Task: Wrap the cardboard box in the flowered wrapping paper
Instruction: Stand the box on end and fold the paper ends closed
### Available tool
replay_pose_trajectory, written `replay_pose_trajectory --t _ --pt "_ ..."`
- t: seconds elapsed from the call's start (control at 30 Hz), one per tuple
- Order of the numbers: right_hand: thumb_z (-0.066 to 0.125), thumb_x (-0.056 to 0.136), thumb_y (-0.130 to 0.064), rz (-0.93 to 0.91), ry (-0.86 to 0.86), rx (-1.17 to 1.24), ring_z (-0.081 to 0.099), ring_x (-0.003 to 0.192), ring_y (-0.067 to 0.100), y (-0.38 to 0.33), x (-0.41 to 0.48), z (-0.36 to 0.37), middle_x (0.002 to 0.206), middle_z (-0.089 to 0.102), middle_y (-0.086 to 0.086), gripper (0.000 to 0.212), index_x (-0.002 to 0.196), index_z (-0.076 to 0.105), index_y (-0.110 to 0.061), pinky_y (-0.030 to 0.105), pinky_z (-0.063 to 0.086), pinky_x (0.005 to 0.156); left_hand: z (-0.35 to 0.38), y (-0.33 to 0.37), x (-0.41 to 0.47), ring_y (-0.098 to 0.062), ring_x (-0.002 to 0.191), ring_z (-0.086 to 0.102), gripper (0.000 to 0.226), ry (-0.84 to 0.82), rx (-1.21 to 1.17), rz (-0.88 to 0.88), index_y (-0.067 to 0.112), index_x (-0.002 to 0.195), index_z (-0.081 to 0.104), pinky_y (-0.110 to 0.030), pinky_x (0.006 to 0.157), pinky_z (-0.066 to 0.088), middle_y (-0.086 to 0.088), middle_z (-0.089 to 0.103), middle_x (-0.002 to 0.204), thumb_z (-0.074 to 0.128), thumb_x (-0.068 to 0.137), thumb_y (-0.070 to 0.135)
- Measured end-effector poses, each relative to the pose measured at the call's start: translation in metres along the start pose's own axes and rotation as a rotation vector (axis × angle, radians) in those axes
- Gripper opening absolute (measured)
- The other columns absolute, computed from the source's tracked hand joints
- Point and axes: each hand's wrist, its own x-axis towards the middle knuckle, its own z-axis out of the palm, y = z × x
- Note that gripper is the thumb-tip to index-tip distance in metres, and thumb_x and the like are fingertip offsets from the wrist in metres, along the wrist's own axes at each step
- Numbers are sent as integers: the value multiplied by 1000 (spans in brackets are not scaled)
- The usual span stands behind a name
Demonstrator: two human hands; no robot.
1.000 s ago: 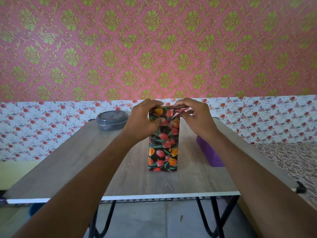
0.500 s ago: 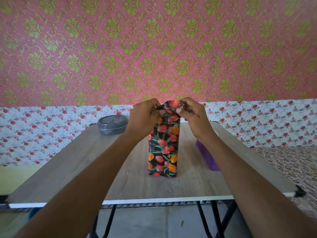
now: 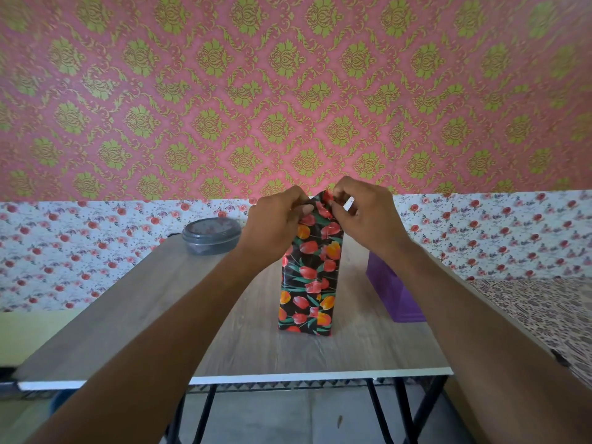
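– Pink wallpaper (image 3: pixel 288 91) with green ornaments fills the far side, yes? And what is below it?
– Below it runs a white strip (image 3: pixel 64 251) with small red flowers. In front of both stands the wooden table (image 3: pixel 128 299), on black metal legs.
– Where is the cardboard box (image 3: pixel 310 270)?
– It stands upright near the middle of the table, on its small end. Every side that I can see is covered by the flowered wrapping paper (image 3: pixel 304 304), black with red and orange tulips.
– What else is on the table?
– To the right of the box, a little apart, lies a purple container (image 3: pixel 397 299); the right forearm hides a part of it. At the far left sits a round grey tub (image 3: pixel 211 235) with its lid on.
– And the hands?
– Both are at the top of the box. The left hand (image 3: pixel 275 225) has curled fingers and pinches the paper at the top left edge. The right hand (image 3: pixel 368 219) pinches the paper from the right side. Between them a small flap (image 3: pixel 322 203) of the paper stands up in a point.
– Is the top closed already?
– I cannot tell; the hands cover it.
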Motion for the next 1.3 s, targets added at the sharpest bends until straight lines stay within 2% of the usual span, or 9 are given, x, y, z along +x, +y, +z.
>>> replay_pose_trajectory --t 0.07,0.17,0.33,0.57,0.67,0.87,0.97,1.17,1.3 --pt "69 89 -4 -89 -2 -84 58 58 22 -2 -1 1 84 65 6 8 92 61 -4 37 53 52 -1 1 1 -1 64 56 14 1 -10 4 12 100 66 -23 55 38 1 73 89 58 103 23" --pt "70 88 -3 -39 -30 72 66 78 21 -3 -5 -3 94 66 7 9 95 65 -3 38 57 65 -4 2 2 -20 73 64 12 1 -44 -10 9 99 65 -37 63 50 -3 72 87 60 102 20" --pt "64 92 -13 283 -44 505 71 85 31 0 -6 -16 88 76 14 18 94 78 -4 43 58 76 -6 3 3 -26 78 65 11 -37 -90 -19 10 96 63 -46 70 54 -1 70 84 61 101 20" --pt "80 84 1 399 -54 598 76 76 16 9 2 -20 80 78 1 9 89 79 -6 31 63 76 -2 4 4 -16 73 62 9 -55 -115 1 13 94 61 -32 63 47 8 64 78 62 101 20" --pt "83 81 -1 441 -100 649 77 80 14 10 5 -20 81 79 1 21 101 76 -5 23 59 72 -1 3 5 -4 67 57 10 -59 -105 5 15 92 60 -25 57 41 12 62 75 62 101 20" --pt "80 85 -1 378 -162 546 76 91 21 5 11 -16 95 78 10 26 110 78 -6 26 61 81 -2 5 3 -13 69 59 10 -54 -122 31 17 91 60 -29 60 42 4 66 79 61 101 17" --pt "78 88 -3 362 -140 423 74 82 23 2 13 -11 91 77 7 17 105 80 -7 30 62 76 -1 7 3 -21 70 61 9 -47 -134 43 12 94 63 -37 63 47 0 67 79 61 101 16" --pt "82 81 0 339 -151 461 69 69 -1 3 13 -15 78 74 -3 16 96 80 -6 17 57 70 -2 9 2 -22 72 62 6 -38 -160 33 13 94 63 -44 68 52 5 65 77 62 100 13" --pt "82 78 2 298 -80 393 64 59 9 -2 14 -11 65 69 7 6 79 77 -2 22 55 62 0 13 4 -28 74 63 11 -21 -151 34 8 95 67 -51 71 52 -6 69 80 60 101 15"
